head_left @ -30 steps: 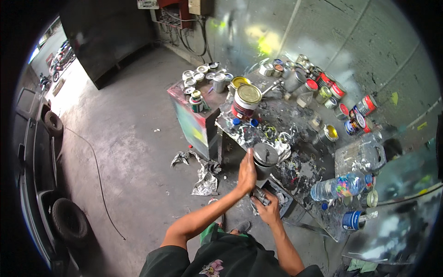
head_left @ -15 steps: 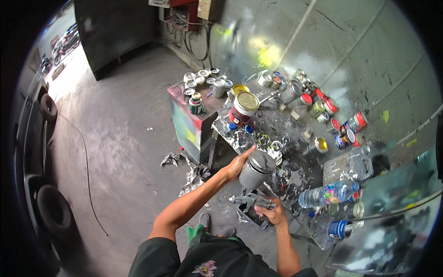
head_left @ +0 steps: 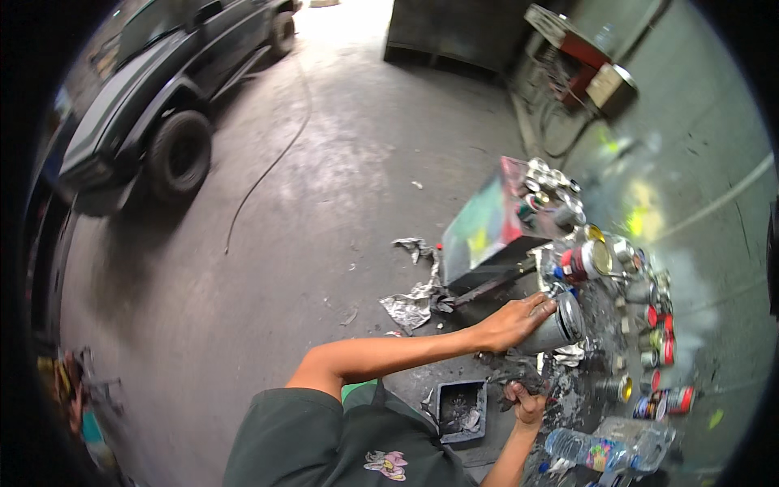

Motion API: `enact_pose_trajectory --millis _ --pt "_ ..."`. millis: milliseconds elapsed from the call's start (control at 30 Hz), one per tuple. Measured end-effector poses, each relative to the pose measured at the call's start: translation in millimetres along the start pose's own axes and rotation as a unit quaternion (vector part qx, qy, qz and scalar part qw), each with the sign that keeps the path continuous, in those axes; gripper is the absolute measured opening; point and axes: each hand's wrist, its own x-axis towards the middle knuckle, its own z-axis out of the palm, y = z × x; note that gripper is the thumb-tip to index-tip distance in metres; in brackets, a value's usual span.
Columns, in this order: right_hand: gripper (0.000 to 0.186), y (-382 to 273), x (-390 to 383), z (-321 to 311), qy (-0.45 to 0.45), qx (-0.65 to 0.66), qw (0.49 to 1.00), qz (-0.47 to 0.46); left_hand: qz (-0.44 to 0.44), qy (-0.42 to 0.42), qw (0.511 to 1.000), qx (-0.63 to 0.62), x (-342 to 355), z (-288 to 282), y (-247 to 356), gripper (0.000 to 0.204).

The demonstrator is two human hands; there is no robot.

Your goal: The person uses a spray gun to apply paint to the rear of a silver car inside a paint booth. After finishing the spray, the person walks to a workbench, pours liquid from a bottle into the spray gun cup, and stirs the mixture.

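A grey spray gun with a large grey cup on top is between my hands, above the near side of the paint-stained table. My left hand is wrapped along the side of the cup, fingers reaching toward its lid. Below it, my right hand closes round the gun's handle. The cup leans to the right. Part of the gun is blurred and hidden behind my hands.
Paint cans crowd the table and a painted box. A clear plastic bottle lies at the near right. A black tray sits by my body. Crumpled paper and a hose lie on the floor; a dark car stands far left.
My view has swung left, bringing the car into sight and shifting the table rightward. Both hands keep hold of the spray gun and its cup, which now leans further right.
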Motion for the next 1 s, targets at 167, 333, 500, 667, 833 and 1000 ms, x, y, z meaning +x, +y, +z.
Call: enact_pose_trajectory --millis 167,333,500,667,833,1000 --pt "0.023 6 -5 35 -0.056 -0.058 0.995 -0.053 -0.022 0.219 0.975 -0.030 -60 -7 23 0.068" --pt "0.022 -23 -20 52 -0.178 -0.070 0.980 0.062 -0.141 0.124 0.965 -0.180 -104 -20 14 0.072" --pt "0.034 -29 -42 71 -0.308 -0.004 0.950 0.055 -0.116 0.106 0.882 -0.444 -162 -11 44 0.061" --pt "0.035 -15 -48 102 -0.366 0.085 0.927 0.004 -0.039 0.139 0.873 -0.465 -237 -10 77 0.066" --pt "0.033 12 -74 179 -0.389 0.144 0.910 -0.005 0.111 0.227 0.942 -0.220 -351 -21 118 0.081" --pt "0.036 11 -121 269 -0.424 -0.102 0.900 0.017 0.034 0.396 0.917 0.026 -472 -36 161 0.093"
